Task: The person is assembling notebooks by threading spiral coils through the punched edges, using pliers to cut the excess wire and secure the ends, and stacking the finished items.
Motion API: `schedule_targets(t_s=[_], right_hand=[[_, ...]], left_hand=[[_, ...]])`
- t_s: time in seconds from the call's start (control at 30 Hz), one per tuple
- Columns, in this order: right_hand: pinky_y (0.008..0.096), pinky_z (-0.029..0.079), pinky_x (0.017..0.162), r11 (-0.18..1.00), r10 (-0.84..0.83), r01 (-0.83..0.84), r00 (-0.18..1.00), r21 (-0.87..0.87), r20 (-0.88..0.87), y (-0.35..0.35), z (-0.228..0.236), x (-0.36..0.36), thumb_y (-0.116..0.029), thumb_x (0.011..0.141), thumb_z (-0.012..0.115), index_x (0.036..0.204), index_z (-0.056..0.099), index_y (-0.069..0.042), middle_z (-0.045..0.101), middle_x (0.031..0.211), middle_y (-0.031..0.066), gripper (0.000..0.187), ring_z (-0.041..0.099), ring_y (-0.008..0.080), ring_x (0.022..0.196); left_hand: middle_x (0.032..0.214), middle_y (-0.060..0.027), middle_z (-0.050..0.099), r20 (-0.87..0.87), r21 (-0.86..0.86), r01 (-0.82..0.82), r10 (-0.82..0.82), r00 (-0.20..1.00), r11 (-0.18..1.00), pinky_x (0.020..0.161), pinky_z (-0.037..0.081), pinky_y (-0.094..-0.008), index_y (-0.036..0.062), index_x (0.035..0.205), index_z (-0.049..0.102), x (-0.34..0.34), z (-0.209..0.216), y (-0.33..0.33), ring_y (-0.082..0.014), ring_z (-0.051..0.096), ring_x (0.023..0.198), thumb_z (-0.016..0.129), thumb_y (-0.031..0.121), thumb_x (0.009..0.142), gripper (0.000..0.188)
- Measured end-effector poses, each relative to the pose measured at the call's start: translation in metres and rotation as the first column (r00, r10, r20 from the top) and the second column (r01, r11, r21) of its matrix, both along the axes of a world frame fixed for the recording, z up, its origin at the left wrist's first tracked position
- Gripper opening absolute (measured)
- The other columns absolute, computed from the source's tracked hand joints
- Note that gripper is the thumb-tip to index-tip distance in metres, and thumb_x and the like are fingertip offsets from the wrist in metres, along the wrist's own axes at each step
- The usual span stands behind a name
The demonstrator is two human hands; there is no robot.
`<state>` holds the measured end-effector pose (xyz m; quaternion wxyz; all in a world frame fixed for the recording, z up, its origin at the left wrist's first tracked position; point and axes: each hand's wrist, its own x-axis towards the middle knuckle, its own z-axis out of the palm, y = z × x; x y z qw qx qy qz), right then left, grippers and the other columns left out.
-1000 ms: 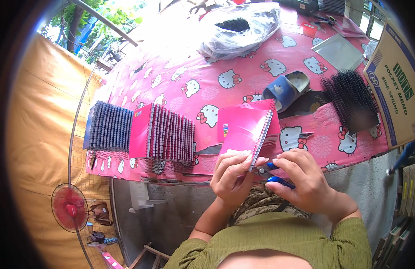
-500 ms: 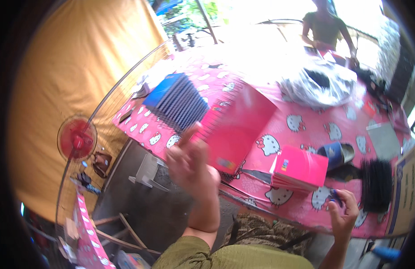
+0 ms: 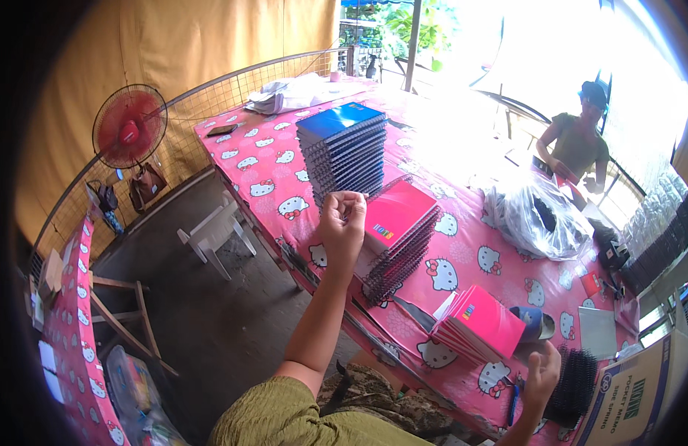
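My left hand [image 3: 343,230] is raised at the left edge of a stack of pink spiral notebooks [image 3: 401,212], fingertips pinched together. Whatever lies between them is too small to make out. Behind that hand rises a tall stack of blue-covered spiral notebooks [image 3: 342,141]. Low on the right, my right hand [image 3: 541,376] has its fingers curled, with small blue-handled pliers [image 3: 514,398] against its side; the grip itself is partly hidden. Just beyond this hand lies a fanned pile of pink notebooks [image 3: 481,322], and black spiral coils [image 3: 572,388] are bunched to its right.
A cardboard box [image 3: 632,394] borders the right side. A blue slipper-like item [image 3: 533,324] sits behind the smaller pink pile. Farther back are a clear plastic bag [image 3: 539,217] with dark contents and another person [image 3: 579,145]. A red fan [image 3: 129,128] and plastic stool [image 3: 216,236] stand left.
The large pink cover, tilted and blurred before, now rests flat on its stack. My left hand has closed from loosely spread fingers into a pinch. The whole view has turned.
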<state>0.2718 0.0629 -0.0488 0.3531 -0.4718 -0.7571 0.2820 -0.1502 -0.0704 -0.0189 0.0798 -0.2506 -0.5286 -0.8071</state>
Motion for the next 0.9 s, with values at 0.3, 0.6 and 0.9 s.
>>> schedule_targets(t_s=[0.3, 0.6, 0.9], right_hand=[[0.0275, 0.044, 0.067, 0.956, 0.232, -0.226, 0.973, -0.184, 0.010, 0.044, -0.009, -0.049, -0.030, 0.083, 0.074, 0.112, 0.058, 0.004, 0.057, 0.091, 0.0056, 0.047, 0.052, 0.0141, 0.075], [0.0246, 0.048, 0.071, 0.986, 0.168, -0.161, 0.902, 0.052, -0.397, -0.014, 0.026, -0.067, -0.001, 0.077, 0.073, 0.086, 0.051, -0.005, 0.060, 0.085, 0.0050, 0.024, 0.056, 0.0101, 0.076], [0.0298, 0.048, 0.075, 0.993, 0.112, -0.116, 0.905, 0.014, -0.410, -0.023, 0.009, -0.085, -0.004, 0.078, 0.070, 0.092, 0.051, -0.003, 0.059, 0.087, 0.0053, 0.024, 0.058, 0.0167, 0.078]], left_hand=[[0.118, -0.0146, 0.058, -0.313, 0.073, 0.113, -0.085, 0.946, 0.991, 0.092, 0.046, -0.0328, 0.0009, 0.122, 0.047, 0.105, 0.049, -0.037, -0.0199, 0.057, 0.106, 0.064, 0.004, 0.088, 0.038], [0.146, -0.0208, 0.025, -0.112, -0.477, 0.556, -0.674, 0.730, 0.681, 0.109, 0.031, -0.0444, 0.0178, 0.142, 0.037, 0.188, -0.018, 0.047, -0.0401, 0.027, 0.135, 0.063, 0.000, 0.082, 0.068], [0.114, -0.0080, 0.054, -0.570, -0.432, 0.203, -0.440, 0.694, 0.879, 0.104, 0.012, -0.0696, 0.0191, 0.108, 0.065, 0.204, -0.013, 0.066, -0.0352, 0.042, 0.123, 0.071, 0.016, 0.077, 0.032]])
